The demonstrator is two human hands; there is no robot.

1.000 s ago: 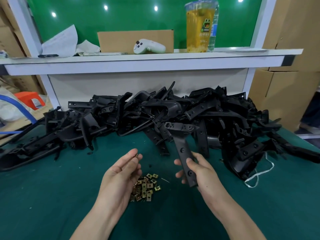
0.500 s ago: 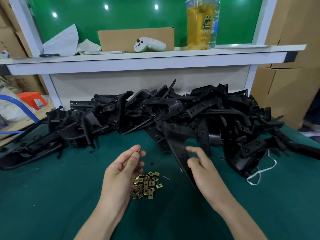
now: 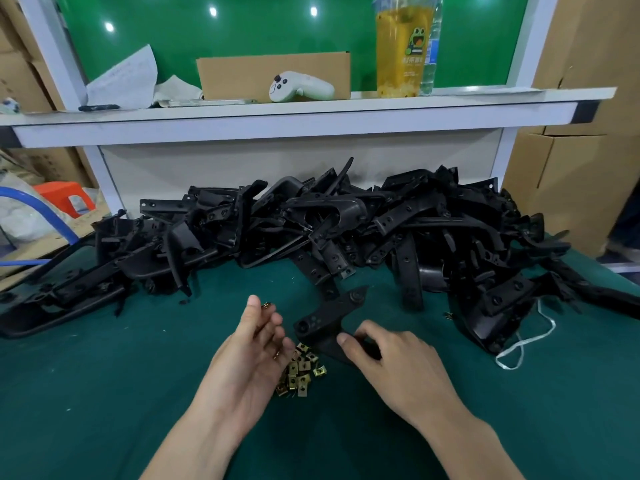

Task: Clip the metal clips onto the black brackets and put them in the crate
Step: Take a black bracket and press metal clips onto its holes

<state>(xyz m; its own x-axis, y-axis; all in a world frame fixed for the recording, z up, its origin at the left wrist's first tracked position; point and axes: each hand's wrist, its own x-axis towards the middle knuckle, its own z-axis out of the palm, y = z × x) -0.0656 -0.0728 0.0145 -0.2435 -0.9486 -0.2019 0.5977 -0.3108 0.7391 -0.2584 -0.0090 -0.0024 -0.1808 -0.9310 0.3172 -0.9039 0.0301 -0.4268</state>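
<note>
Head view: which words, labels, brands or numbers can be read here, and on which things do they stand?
Drink cup: frog picture with printed characters under it, too blurred to read.
Bottle behind it: blue label, too small to read.
Paper on the shelf: faint print, unreadable.
Nothing else bears text.

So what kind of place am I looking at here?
Probably a small factory assembly bench: a big heap of black brackets on a green mat, loose metal clips, and stacked cardboard boxes.

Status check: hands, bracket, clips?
Left hand pinching one metal clip at fingertips. Right hand gripping black bracket just above the clip pile. Clip not yet on bracket. No crate in view.
</note>
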